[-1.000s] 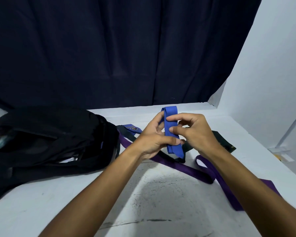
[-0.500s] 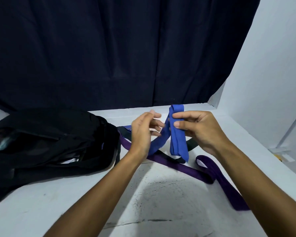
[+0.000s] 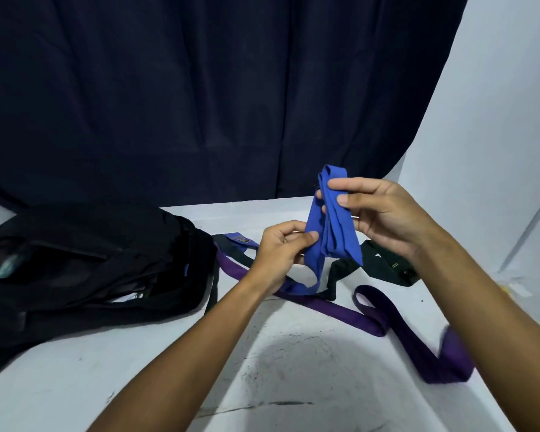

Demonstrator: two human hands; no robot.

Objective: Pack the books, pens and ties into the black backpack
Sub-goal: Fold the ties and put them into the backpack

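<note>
Item one, the blue tie (image 3: 331, 226): soft matte cloth folded into several flat layers, held upright above the counter (image 3: 293, 369). We log the right hand (image 3: 384, 213) at its upper part, thumb and forefinger pinched on the folded layers, the other fingers behind the cloth. We log the left hand (image 3: 281, 251) lower down and to the left of the blue tie, its thumb and curled fingers gripping the tie's left edge. Below both grips the blue tie hangs in a loose loop whose bottom reaches the counter.

Item two, the purple tie (image 3: 349, 316): a long flat band, slightly glossy, lying on the counter under and to the right of the blue tie; it runs diagonally, doubles back in a rounded loop and ends in a wide blade far right.

Item three, a dark tie (image 3: 384, 260): black or very dark green cloth, we cannot tell which, crumpled behind the blue tie on the counter. A narrow end with a small label lies left of the blue tie; whose end it is we cannot tell.

Item four, the black backpack (image 3: 91, 269): limp woven fabric, lying flat well to the left of the blue tie, its opening gaping, something pale showing inside.

Item five, the counter: white, scuffed, speckled with dark marks. Behind it hangs a dark curtain (image 3: 200, 104) in heavy vertical folds.
</note>
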